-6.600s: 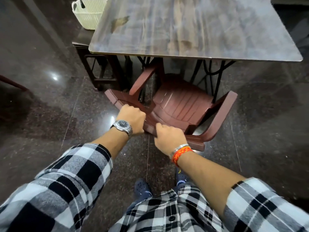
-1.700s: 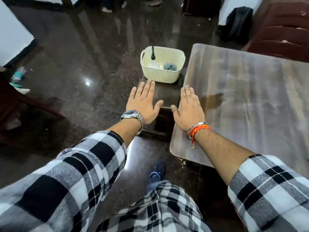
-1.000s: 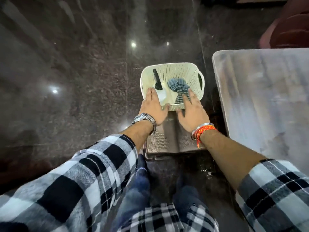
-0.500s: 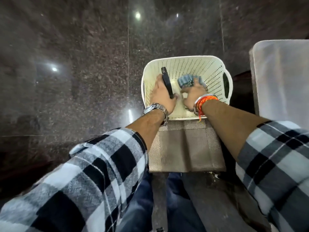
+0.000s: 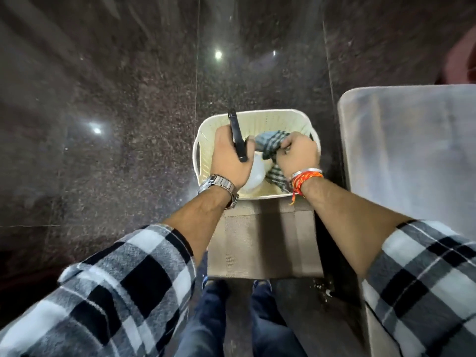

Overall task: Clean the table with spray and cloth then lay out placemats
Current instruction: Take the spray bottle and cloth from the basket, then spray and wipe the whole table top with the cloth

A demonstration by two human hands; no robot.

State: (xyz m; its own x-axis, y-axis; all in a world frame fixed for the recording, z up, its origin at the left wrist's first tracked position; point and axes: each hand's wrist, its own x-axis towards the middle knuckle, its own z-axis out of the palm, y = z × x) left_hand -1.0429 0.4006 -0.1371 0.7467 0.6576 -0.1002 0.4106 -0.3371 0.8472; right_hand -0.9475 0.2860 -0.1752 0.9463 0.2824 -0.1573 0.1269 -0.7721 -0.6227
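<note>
Both my hands are over a cream perforated basket [image 5: 260, 117] standing on a low stool. My left hand [image 5: 230, 161] is closed around a white spray bottle [image 5: 253, 176] with a black trigger head [image 5: 237, 136] pointing away from me. My right hand [image 5: 298, 154] is clenched on a blue-grey checked cloth [image 5: 271, 143], part of which hangs down into the basket. Brown woven placemats [image 5: 262, 243] lie stacked on the stool just in front of the basket. The grey wood-grain table [image 5: 412, 150] is to the right.
Dark polished stone floor [image 5: 116, 124] surrounds the stool on the left and beyond it. A reddish-brown chair [image 5: 461, 60] shows at the upper right edge. My legs and shoes [image 5: 261, 284] stand right against the stool's near side.
My hands went from the chair to the basket; half a second ago they were reaching in. Now the left grips the spray bottle and the right has lifted the cloth up.
</note>
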